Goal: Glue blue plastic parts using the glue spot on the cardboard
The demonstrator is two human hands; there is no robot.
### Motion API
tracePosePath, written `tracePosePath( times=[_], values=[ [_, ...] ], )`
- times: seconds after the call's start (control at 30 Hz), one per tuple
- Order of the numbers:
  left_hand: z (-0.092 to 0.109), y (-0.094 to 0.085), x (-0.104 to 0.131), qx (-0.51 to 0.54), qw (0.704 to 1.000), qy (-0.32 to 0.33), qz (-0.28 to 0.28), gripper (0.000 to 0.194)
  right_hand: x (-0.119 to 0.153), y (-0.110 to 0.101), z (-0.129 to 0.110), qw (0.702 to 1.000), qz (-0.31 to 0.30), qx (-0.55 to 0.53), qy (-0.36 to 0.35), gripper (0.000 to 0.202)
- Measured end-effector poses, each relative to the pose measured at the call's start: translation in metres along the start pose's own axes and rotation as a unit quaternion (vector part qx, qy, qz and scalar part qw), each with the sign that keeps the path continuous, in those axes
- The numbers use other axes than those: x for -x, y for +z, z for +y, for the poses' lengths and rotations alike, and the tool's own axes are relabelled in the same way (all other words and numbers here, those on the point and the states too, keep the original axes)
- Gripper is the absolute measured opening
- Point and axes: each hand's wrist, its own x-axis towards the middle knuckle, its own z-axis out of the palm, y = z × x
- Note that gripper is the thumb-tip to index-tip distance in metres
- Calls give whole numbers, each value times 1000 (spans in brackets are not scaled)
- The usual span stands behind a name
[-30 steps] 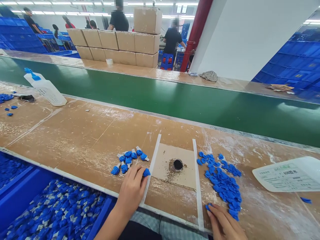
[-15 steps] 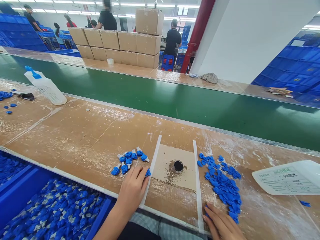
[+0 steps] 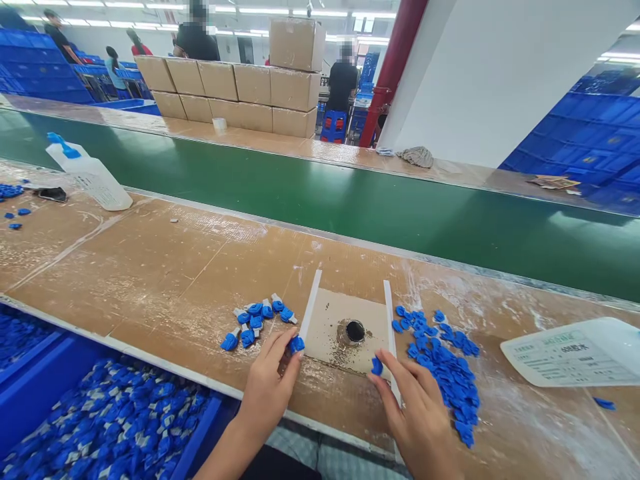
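Note:
Between the thumb and fingers of my left hand point(image 3: 270, 373) is a small blue plastic piece point(image 3: 297, 344). My right hand point(image 3: 415, 410) pinches a curved blue piece point(image 3: 377, 365) near the front right corner of a cardboard square point(image 3: 325, 320). On that square sits a small round pot point(image 3: 355, 332) with dark contents, ringed by brown specks. Left of the square lies a group of blue pieces with pale tabs point(image 3: 255, 321). To the right, behind my right hand, spreads a heap of loose blue pieces point(image 3: 447, 377).
A blue bin point(image 3: 65, 380) full of blue and white parts stands at the lower left. White bottles lie left point(image 3: 95, 177) and right point(image 3: 575, 353). Beyond the table runs a green conveyor belt point(image 3: 300, 190), with stacked cartons point(image 3: 253, 83) and people behind it.
My right hand has risen from the table's front edge toward the cardboard square, bringing a blue piece. My left hand has turned slightly, showing more of its blue piece.

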Motion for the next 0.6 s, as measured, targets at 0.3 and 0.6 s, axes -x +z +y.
tracePosePath(
  times=[0.3, 0.6],
  values=[
    [12, 10, 9, 302, 937, -169, -48, 33, -42, 22, -3, 996, -47, 46, -59, 41],
    [31, 13, 6, 404, 879, -240, -80, 36, -35, 16, -21, 954, -21, -257, 154, 34]
  ],
)
